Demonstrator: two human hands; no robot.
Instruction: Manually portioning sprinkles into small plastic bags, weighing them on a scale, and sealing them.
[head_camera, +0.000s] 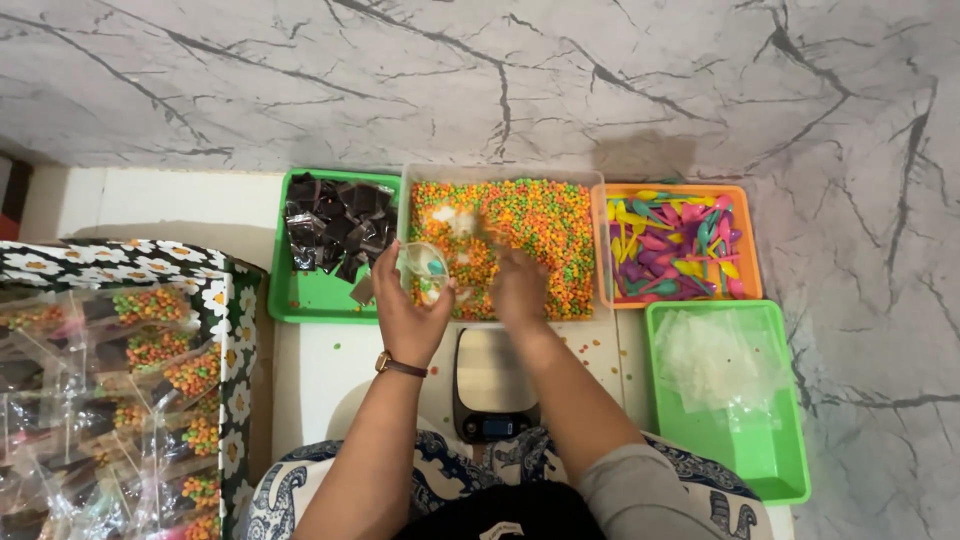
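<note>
filled clear bags (150, 400) left | dark packets (335, 230) (green tray) | scale screen (497, 427)

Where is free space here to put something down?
Bare white board shows left of the scale, below the dark-packet tray, and in a strip above the flowered box. The back row is crowded: candy bin, spoon tray, both hands.
</note>
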